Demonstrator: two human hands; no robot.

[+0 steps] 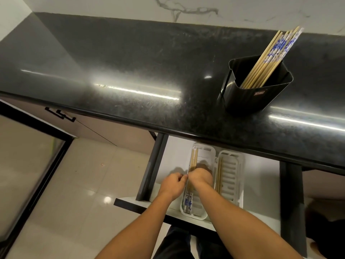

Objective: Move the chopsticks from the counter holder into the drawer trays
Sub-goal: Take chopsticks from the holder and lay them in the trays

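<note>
A black holder (257, 90) stands on the dark counter (130, 62) at the right, with several wooden chopsticks (270, 58) with blue-and-white tops leaning in it. Below, the open drawer (168, 152) holds two white slotted trays. Chopsticks (193, 159) lie in the left tray (201, 214); a pair (218, 174) lies in the right tray (233, 171). Both hands are over the left tray. My left hand (172, 185) has curled fingers at the chopsticks' left side. My right hand (200, 177) curls over them and hides their middle.
The drawer's dark side rails (153, 165) flank the trays. A cabinet door handle (61, 114) sits under the counter at left. Glossy floor tiles (84, 174) lie below, and a glass door frame (37, 165) stands at far left. A marbled wall (186, 8) backs the counter.
</note>
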